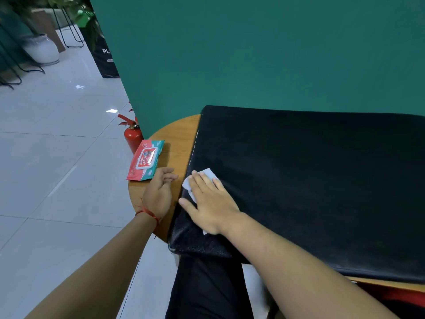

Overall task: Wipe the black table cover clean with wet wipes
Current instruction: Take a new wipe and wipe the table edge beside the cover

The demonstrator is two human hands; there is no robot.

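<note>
A black table cover (310,180) lies over most of a round wooden table (181,134). My right hand (211,203) lies flat with straight fingers on a white wet wipe (209,174) near the cover's left edge, pressing it down. The wipe shows past my fingertips and beside my thumb. My left hand (158,192) rests on the bare wood beside the cover, fingers relaxed and holding nothing. A red and teal pack of wet wipes (145,161) lies at the table's left rim, just beyond my left hand, its flap closed.
A green wall (253,54) stands right behind the table. A red fire extinguisher (132,134) stands on the tiled floor to the left of the table. My dark trouser leg (207,288) is below the table's near edge. Plant pots and metal stands are far back left.
</note>
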